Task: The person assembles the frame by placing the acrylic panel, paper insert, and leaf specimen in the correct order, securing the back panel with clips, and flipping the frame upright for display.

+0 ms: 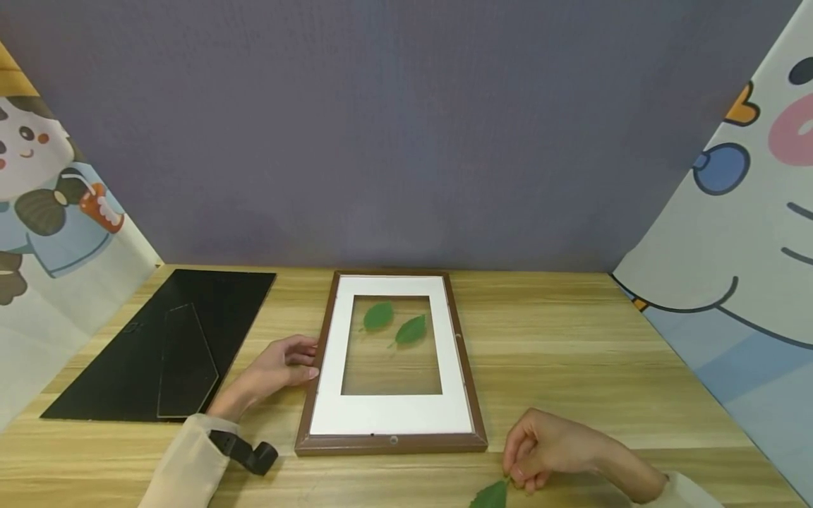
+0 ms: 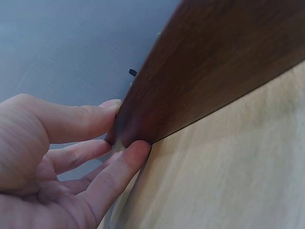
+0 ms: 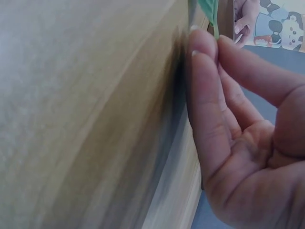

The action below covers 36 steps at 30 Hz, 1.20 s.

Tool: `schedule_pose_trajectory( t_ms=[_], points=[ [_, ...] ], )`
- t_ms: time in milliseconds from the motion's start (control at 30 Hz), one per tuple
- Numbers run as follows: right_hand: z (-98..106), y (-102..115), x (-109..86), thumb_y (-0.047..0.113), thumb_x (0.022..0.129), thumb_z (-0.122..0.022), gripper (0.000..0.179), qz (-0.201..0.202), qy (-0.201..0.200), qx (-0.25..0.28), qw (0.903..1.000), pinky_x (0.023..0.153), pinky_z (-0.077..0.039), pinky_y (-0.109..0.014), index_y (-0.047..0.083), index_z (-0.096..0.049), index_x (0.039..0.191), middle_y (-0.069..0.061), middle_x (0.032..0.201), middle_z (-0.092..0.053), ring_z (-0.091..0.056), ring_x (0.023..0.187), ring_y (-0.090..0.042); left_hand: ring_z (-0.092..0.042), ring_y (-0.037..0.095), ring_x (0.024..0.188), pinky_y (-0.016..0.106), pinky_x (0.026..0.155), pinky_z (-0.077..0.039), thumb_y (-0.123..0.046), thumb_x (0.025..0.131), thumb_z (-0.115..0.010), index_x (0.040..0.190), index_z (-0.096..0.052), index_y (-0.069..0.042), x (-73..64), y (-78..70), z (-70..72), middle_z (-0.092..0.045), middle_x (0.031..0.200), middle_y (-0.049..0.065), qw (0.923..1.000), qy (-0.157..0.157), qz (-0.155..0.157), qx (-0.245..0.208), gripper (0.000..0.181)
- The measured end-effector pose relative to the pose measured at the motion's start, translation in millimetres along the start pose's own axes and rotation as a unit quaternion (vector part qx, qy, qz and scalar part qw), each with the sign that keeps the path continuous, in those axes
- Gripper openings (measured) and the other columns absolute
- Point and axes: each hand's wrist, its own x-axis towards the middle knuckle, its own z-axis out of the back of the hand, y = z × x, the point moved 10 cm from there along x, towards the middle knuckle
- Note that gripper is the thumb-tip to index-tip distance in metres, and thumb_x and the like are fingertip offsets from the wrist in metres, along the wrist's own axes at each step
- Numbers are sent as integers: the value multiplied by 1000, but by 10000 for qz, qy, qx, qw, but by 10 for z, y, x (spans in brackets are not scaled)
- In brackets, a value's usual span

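A brown picture frame (image 1: 305,432) with a white mat (image 1: 394,416) lies on the table, its clear window showing the wood beneath. Two green leaves, a rounder one (image 1: 379,315) and a more pointed one (image 1: 411,329), lie in the upper part of that window. My left hand (image 1: 281,365) rests at the frame's left side, thumb and fingertips touching its outer edge (image 2: 157,109). To the right of the frame's near corner, my right hand (image 1: 551,451) pinches a third leaf (image 1: 490,495) by its stem between thumb and fingers. The bottom of this leaf is cut off in the head view.
A black backing board (image 1: 133,353) with a stand outline lies on the left of the wooden table (image 1: 571,339). A grey panel (image 1: 394,141) rises behind, with cartoon-printed sheets (image 1: 711,233) at both sides. A black strap device (image 1: 244,451) is on my left wrist.
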Motion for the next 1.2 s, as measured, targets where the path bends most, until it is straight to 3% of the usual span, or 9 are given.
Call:
schedule_pose_trajectory(
  t_ms=[400, 733, 967, 1067, 1200],
  points=[
    [1, 46, 28, 1, 82, -68, 21, -24, 49, 90, 9999, 53, -50, -13, -18, -63, 89, -19, 75, -70, -65, 60, -4, -54, 40, 112, 26, 83, -52, -1, 85, -65, 132, -38, 18, 3, 1, -1, -48, 125, 35, 10000, 2, -12, -10, 58],
    [-13, 174, 72, 0, 83, -64, 21, 266, 237, -249, 9991, 55, -50, -12, -20, -62, 91, -41, 77, -59, -65, 62, -2, -55, 39, 112, 27, 83, -53, -2, 85, -66, 132, -38, 18, -7, -4, 0, -49, 125, 35, 10000, -9, -6, 44, 58],
    [-14, 279, 125, -1, 84, -61, 20, 401, 271, -401, 9980, 56, -50, -12, -19, -63, 91, -43, 77, -57, -65, 62, -2, -54, 40, 112, 30, 84, -53, -2, 85, -66, 132, -39, 18, -15, -10, 2, -49, 125, 35, 10000, -27, -6, 71, 57],
    [-12, 310, 154, -1, 84, -62, 21, 391, 281, -289, 9984, 57, -51, -13, -20, -62, 92, -38, 76, -61, -66, 63, -3, -54, 40, 112, 29, 84, -53, -2, 85, -65, 132, -38, 18, -15, -15, -2, -49, 125, 35, 10000, -5, -26, 46, 58],
    [-5, 355, 191, -2, 85, -61, 21, 364, 265, -134, 9989, 58, -52, -14, -20, -62, 93, -13, 73, -68, -66, 64, -4, -54, 40, 112, 27, 84, -52, -2, 85, -66, 132, -38, 18, -14, -18, -6, -49, 124, 35, 10000, 4, -46, 45, 58]
  ],
)
